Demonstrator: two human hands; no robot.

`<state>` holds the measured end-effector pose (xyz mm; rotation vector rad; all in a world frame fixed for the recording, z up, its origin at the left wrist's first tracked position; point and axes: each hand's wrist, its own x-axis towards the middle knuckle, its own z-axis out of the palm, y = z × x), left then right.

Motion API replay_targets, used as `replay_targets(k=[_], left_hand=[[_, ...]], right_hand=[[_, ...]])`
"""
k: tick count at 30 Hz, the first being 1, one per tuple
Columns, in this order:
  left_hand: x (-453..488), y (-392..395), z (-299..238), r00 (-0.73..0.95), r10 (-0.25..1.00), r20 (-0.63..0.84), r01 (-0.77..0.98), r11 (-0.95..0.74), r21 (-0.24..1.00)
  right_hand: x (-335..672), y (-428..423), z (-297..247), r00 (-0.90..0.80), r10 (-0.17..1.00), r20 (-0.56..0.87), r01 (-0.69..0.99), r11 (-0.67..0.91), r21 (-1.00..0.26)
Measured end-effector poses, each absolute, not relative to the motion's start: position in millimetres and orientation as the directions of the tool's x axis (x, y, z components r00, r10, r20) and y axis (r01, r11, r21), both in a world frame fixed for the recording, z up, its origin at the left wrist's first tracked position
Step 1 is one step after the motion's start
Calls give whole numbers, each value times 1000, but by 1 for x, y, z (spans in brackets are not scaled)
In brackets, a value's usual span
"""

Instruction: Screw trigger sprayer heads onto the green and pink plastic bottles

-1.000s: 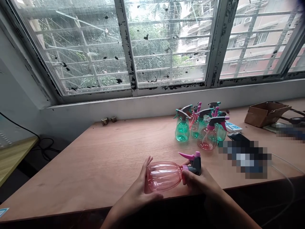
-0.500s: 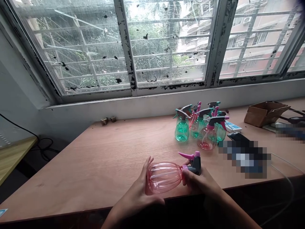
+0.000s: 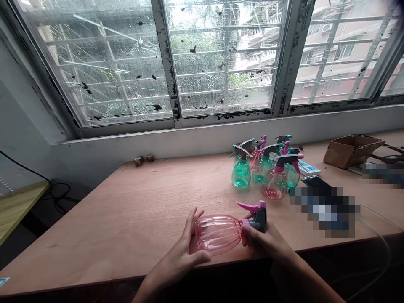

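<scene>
A clear pink spray bottle (image 3: 217,235) lies on its side above the front edge of the table, its base pointing left. Its dark grey and pink spray head points right, with the pink trigger upward. My right hand (image 3: 263,240) is closed around the neck at the pink collar, the thumb on the near side. At the base, my left hand (image 3: 181,252) is spread open, fingers pointing up and thumb stretched along the lower edge. Whether the left palm still touches the base I cannot tell.
Several green and pink spray bottles (image 3: 241,174) stand grouped at the back right. Beside them are a white power strip (image 3: 309,168) and a dark phone-like object (image 3: 318,185), partly blurred. Farther right sits an open cardboard box (image 3: 344,151). The wooden table (image 3: 126,219) runs below the window.
My left hand has loosened at the base and shifted slightly left, its thumb now stretched out. The right hand and the bottle have barely moved.
</scene>
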<state>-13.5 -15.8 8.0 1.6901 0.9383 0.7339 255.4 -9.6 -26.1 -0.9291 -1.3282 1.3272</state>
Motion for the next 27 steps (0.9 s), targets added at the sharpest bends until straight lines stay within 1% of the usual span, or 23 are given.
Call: replay_targets(k=[7,10,13,15,18,21,24,27], left_hand=[[-12,-16,11,468,883,-40,232,-79,969],[-9,-17,9,442,897,-28,242,-90,966],[-8,-18,4,420,906,43,246,-159,956],[-8,-18,0,406,907,109,288,-240,927],[-8,-20,-2,401,891,214,395,-379,837],[-8,-22,-1,418,860,292,445,-474,760],[-7,-22,-2,435,827,357,477,-547,687],[-8,-20,-6,463,795,393,511,-601,615]], right_hand=[[255,-10,-30,-212,966,151,-132,125,-983],[256,-10,-29,-204,966,157,-112,136,-984],[256,-11,-29,-216,967,133,-78,118,-990],[256,-13,-29,-211,971,112,-86,96,-992],[253,-17,-29,-174,982,73,-188,39,-981],[248,-22,-25,-164,986,22,-296,-28,-955],[244,-25,-20,-169,986,-5,-338,-63,-939],[245,-25,-15,-160,987,20,-334,-35,-942]])
